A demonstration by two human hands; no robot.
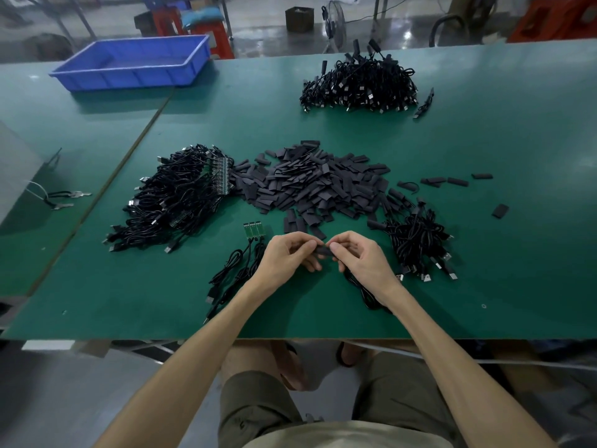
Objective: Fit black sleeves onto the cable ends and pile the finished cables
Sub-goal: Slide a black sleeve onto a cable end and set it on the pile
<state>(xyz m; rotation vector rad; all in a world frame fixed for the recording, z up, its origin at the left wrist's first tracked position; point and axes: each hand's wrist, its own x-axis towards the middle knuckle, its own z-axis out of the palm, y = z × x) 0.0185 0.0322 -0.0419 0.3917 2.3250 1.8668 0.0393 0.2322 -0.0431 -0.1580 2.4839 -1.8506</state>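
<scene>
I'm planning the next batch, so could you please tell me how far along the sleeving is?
Done: sleeved cables sit in a near pile on the right and a far pile. In hand: left hand and right hand pinch one sleeve. Remaining: a heap of bare-board cables, three more beside the left hand, and a sleeve heap.

A single wide-angle view from the person's head looks forward and steeply down over the green surface (pixel 484 189), close above both forearms, with floor beyond.
</scene>
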